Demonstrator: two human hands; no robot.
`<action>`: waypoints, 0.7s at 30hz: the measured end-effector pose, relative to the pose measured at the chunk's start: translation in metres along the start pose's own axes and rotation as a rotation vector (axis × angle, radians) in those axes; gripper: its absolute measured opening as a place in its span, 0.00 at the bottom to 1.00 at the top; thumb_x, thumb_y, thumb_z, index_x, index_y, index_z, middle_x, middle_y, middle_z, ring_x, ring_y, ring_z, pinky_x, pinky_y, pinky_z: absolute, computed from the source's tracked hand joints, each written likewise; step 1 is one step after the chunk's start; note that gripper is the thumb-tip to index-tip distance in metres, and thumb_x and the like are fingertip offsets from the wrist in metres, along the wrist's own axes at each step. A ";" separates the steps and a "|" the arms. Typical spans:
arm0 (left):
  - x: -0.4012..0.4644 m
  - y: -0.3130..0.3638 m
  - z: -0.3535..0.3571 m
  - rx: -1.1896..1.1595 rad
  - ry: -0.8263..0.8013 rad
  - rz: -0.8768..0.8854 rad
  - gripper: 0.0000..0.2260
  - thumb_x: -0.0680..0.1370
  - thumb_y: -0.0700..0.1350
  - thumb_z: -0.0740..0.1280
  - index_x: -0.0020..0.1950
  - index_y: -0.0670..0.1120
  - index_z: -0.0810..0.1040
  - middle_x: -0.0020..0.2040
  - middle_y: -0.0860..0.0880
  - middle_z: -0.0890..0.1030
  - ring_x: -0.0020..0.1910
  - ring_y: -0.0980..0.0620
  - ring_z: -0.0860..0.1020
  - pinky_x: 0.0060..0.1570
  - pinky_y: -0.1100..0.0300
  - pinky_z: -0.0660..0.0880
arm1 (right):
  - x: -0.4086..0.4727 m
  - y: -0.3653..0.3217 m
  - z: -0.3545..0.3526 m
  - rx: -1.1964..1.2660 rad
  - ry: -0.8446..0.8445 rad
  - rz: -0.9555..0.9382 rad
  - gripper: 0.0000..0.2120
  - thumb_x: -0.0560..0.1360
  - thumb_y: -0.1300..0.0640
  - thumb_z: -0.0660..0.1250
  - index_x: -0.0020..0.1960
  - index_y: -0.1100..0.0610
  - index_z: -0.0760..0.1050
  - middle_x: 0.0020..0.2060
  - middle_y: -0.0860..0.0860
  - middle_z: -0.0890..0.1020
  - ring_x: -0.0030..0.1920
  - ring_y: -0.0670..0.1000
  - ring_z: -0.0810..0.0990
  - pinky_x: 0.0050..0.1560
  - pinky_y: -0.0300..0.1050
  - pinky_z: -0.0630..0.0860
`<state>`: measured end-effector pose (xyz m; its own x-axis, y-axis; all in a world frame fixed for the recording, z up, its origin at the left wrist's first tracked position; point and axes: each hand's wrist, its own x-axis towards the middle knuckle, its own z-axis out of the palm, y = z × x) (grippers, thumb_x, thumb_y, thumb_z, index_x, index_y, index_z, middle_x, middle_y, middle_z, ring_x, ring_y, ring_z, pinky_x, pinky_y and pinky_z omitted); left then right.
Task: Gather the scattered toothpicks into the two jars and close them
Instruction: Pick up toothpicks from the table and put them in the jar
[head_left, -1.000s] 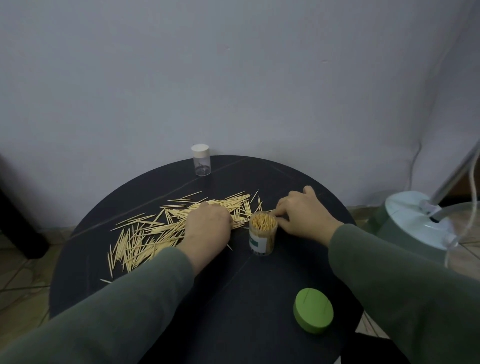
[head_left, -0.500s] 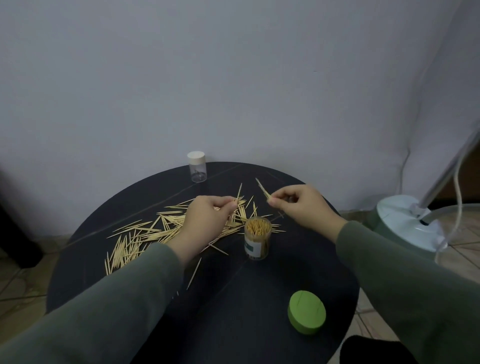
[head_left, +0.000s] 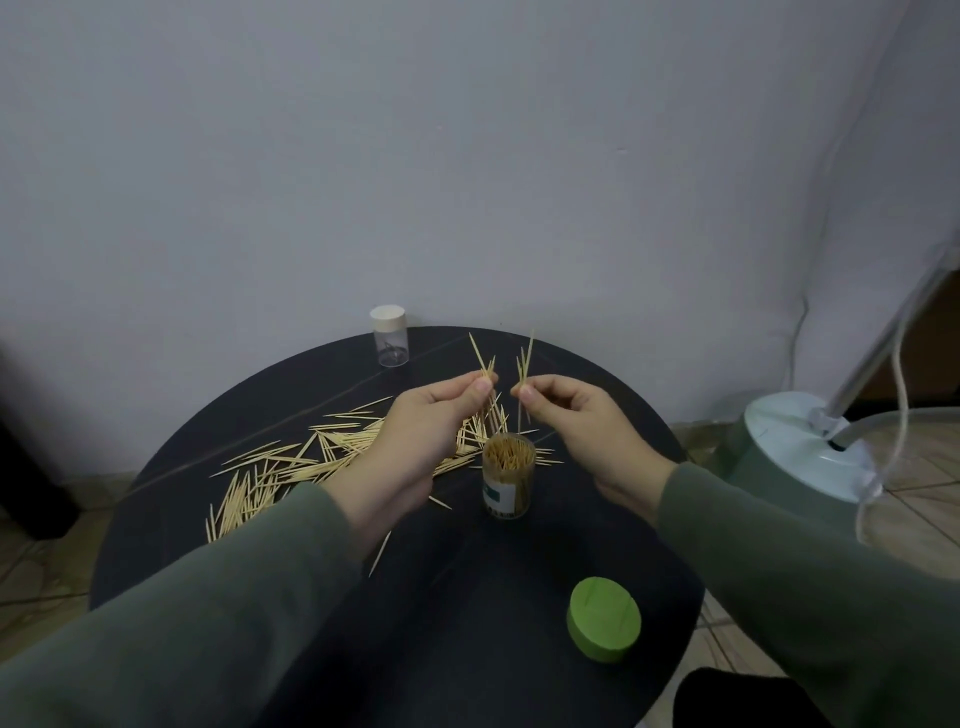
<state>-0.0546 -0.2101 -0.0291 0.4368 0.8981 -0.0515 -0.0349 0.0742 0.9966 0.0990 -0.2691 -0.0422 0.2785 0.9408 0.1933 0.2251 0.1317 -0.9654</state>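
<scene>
Pinching a few toothpicks between thumb and fingertips, the left hand (head_left: 431, 415) was raised above the table (head_left: 467, 597), its small bundle (head_left: 484, 361) fanning upward and slightly left. Just beside it, the right hand (head_left: 576, 415) pinched its own few toothpicks (head_left: 525, 364), held nearly upright, with their lower ends pointing down toward the open jar (head_left: 508, 483). The two hands were close but apart, both above and a little behind that jar.

The open jar stood upright near the middle of the table and looked already packed with toothpicks close to its rim. Its green lid (head_left: 604, 626) lay well apart, toward the near right edge. To the left of the jar, partly behind the left hand, the scattered toothpicks (head_left: 291, 467) were spread across the tabletop, and a couple of strays lay nearer the person. At the far edge stood the second jar (head_left: 389, 338), small, clear and capped in white, seemingly almost empty.

By my reading, the step in hand was gathering: each hand carried a pinch ready for loading. The next move would call for squaring each bundle so the sticks ran parallel, then lowering them end-first into the jar mouth. With that jar so full, room looked tight, and the capped jar would likely need opening for the remainder.
</scene>
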 end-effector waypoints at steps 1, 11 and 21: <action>0.000 -0.002 0.001 0.012 -0.009 -0.005 0.08 0.78 0.46 0.66 0.56 0.51 0.82 0.58 0.55 0.80 0.62 0.55 0.70 0.66 0.42 0.66 | -0.001 0.000 0.000 -0.038 -0.018 -0.009 0.05 0.77 0.58 0.66 0.50 0.51 0.80 0.43 0.44 0.82 0.41 0.33 0.78 0.42 0.26 0.73; 0.006 -0.024 0.007 0.059 -0.087 -0.019 0.11 0.79 0.45 0.67 0.60 0.48 0.81 0.46 0.63 0.79 0.47 0.67 0.72 0.52 0.60 0.69 | -0.002 0.014 -0.008 -0.462 -0.067 -0.049 0.13 0.67 0.32 0.62 0.46 0.35 0.79 0.43 0.35 0.83 0.50 0.44 0.80 0.62 0.66 0.69; 0.017 -0.022 -0.011 0.531 -0.188 0.213 0.11 0.76 0.47 0.69 0.58 0.49 0.82 0.57 0.55 0.82 0.58 0.61 0.76 0.55 0.67 0.72 | -0.004 0.017 -0.014 -0.640 -0.051 -0.121 0.01 0.74 0.43 0.68 0.44 0.37 0.77 0.41 0.34 0.77 0.49 0.38 0.71 0.64 0.57 0.64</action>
<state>-0.0565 -0.1918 -0.0528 0.6230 0.7736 0.1163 0.2936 -0.3690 0.8818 0.1146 -0.2750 -0.0566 0.1749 0.9468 0.2701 0.7678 0.0406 -0.6394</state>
